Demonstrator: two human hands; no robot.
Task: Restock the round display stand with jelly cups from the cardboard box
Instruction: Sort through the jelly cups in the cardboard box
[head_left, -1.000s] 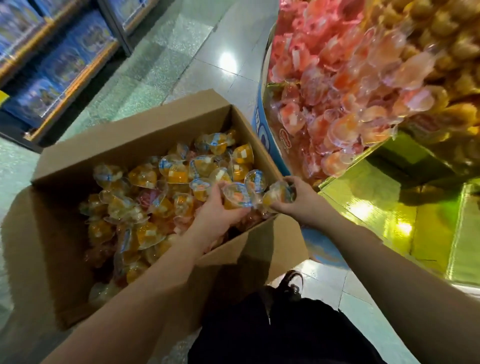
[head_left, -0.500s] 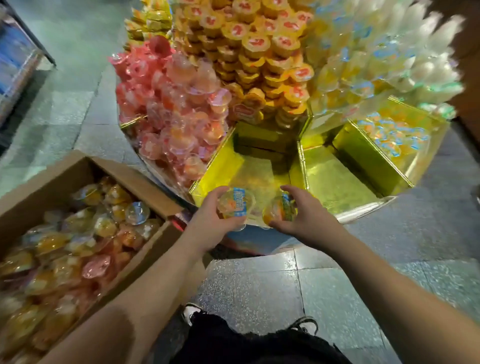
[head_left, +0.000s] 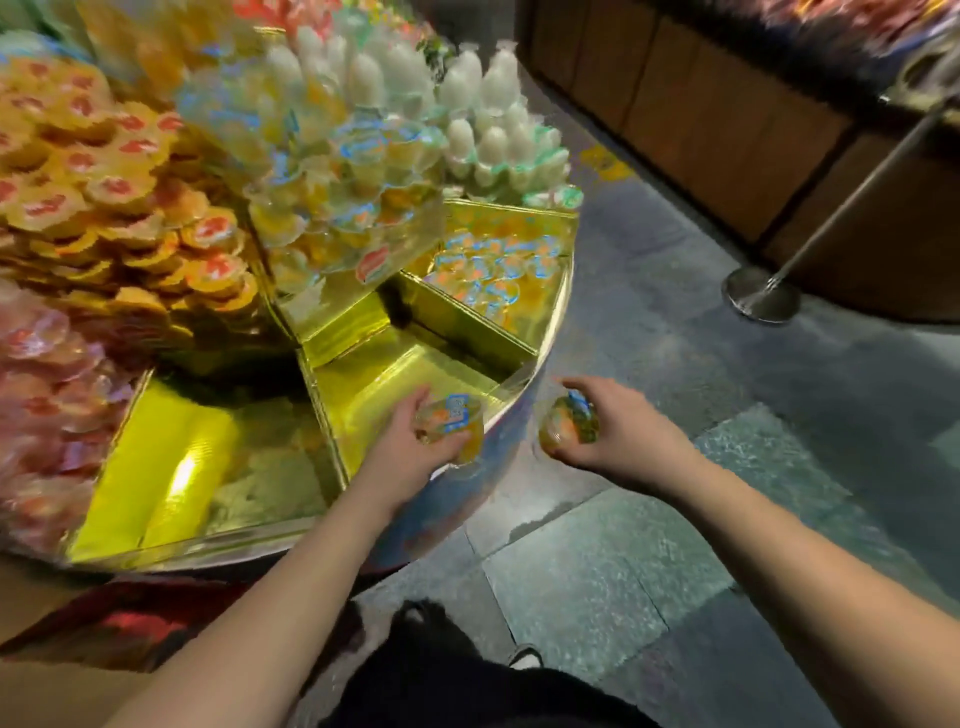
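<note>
My left hand (head_left: 410, 447) has its grip curled round a jelly cup (head_left: 451, 423) over the gold compartment (head_left: 374, 384) at the round display stand's (head_left: 498, 447) rim — my right hand (head_left: 613, 431) grips another cup (head_left: 569, 423) just outside it, above the floor (head_left: 649, 545).

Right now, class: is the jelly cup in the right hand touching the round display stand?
Apart. The head view shows the right hand holding its jelly cup beyond the round display stand, with floor visible between cup and rim.
</note>
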